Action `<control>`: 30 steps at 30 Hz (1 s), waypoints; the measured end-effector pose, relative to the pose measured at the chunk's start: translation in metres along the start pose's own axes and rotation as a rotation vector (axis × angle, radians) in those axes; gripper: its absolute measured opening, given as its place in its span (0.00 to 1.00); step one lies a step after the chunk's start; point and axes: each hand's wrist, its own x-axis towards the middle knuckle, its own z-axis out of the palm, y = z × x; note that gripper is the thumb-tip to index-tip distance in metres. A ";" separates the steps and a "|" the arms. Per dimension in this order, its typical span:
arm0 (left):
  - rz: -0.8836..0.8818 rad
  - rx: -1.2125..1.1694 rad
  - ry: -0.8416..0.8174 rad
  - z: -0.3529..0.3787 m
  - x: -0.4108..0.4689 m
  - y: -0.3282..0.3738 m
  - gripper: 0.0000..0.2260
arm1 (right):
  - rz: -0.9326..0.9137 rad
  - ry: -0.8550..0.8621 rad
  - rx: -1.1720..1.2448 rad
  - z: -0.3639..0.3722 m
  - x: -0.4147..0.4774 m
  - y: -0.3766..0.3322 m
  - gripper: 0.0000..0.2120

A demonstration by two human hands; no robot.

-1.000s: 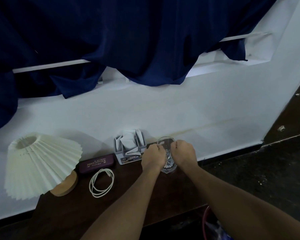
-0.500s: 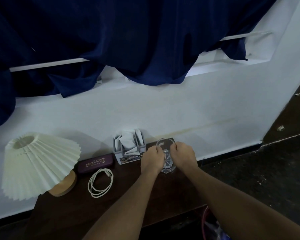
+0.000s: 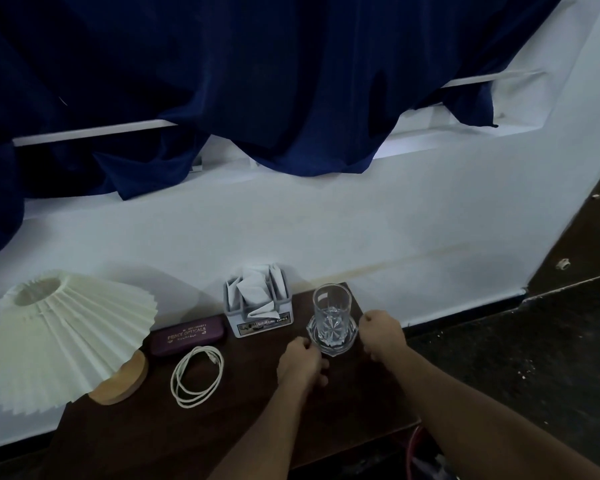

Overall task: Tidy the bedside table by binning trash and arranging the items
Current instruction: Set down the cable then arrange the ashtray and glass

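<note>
A clear cut-glass tumbler (image 3: pixel 331 306) stands upright on a clear glass coaster (image 3: pixel 347 342) at the back right of the dark wooden bedside table (image 3: pixel 243 420). My left hand (image 3: pixel 302 363) lies just left of the coaster and in front of it, fingers curled, holding nothing. My right hand (image 3: pixel 381 336) sits just right of the coaster, curled into a fist and holding nothing. Neither hand is on the tumbler.
A grey organiser (image 3: pixel 258 315) stuffed with white papers stands left of the tumbler by the wall. Further left lie a purple glasses case (image 3: pixel 187 335), a coiled white cable (image 3: pixel 198 375) and a pleated cream lamp (image 3: pixel 73 336). A red-rimmed bin (image 3: pixel 414 441) shows below the table's right edge.
Both hands have let go of the tumbler and coaster and drawn apart, the left back toward me and the right out to the side. The tumbler stays standing on the coaster.
</note>
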 end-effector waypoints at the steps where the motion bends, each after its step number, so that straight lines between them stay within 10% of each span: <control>1: 0.017 -0.006 0.003 0.004 0.002 0.002 0.09 | 0.001 -0.019 0.011 0.005 0.002 0.002 0.13; 30: 0.112 0.092 0.388 0.026 0.068 0.021 0.15 | 0.028 0.203 0.179 0.060 0.065 -0.016 0.19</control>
